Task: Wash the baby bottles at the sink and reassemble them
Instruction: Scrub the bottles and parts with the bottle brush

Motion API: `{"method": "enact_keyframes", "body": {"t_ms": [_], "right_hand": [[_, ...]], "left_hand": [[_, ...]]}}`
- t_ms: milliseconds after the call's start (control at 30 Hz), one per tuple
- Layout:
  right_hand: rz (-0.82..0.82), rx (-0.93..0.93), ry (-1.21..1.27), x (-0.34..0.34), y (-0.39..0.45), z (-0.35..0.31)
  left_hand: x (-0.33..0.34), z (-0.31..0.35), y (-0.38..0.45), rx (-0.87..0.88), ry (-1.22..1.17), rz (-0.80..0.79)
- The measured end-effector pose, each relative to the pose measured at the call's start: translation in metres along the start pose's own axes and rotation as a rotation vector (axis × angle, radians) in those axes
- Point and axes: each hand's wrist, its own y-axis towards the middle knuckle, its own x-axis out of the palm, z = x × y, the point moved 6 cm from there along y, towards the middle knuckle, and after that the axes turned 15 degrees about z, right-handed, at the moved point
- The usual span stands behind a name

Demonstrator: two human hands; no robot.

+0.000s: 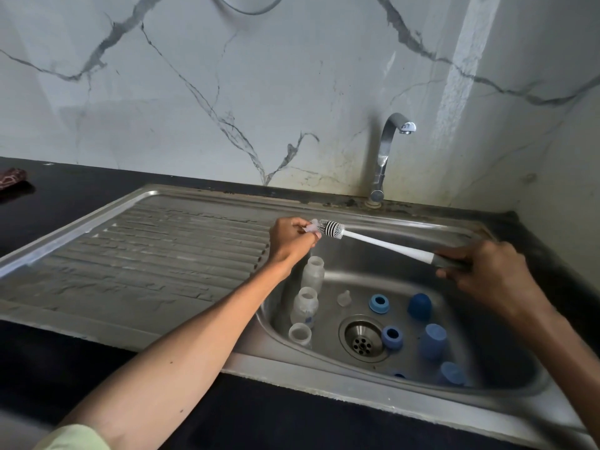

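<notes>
My left hand pinches a small clear teat above the sink's left edge. My right hand grips the grey handle of a white bottle brush, and its bristled head touches the teat. In the steel sink basin three clear bottles stand open along the left wall. Another clear teat lies near them. Blue screw rings and blue caps sit around the drain.
A chrome tap rises at the back of the sink, and no water runs from it. A ribbed steel draining board spreads to the left. Black counter surrounds the sink, with a brown patterned cloth at the far left. Marble wall stands behind.
</notes>
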Motion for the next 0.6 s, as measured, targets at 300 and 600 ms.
{"method": "enact_keyframes", "body": {"t_ms": [300, 600], "right_hand": [[0.019, 0.0, -0.005, 0.002, 0.003, 0.003], [0.039, 0.054, 0.008, -0.003, 0.012, 0.023]], "left_hand": [[0.022, 0.004, -0.02, -0.057, -0.023, -0.121], [0.058, -0.013, -0.05, 0.264, 0.485, -0.442]]}}
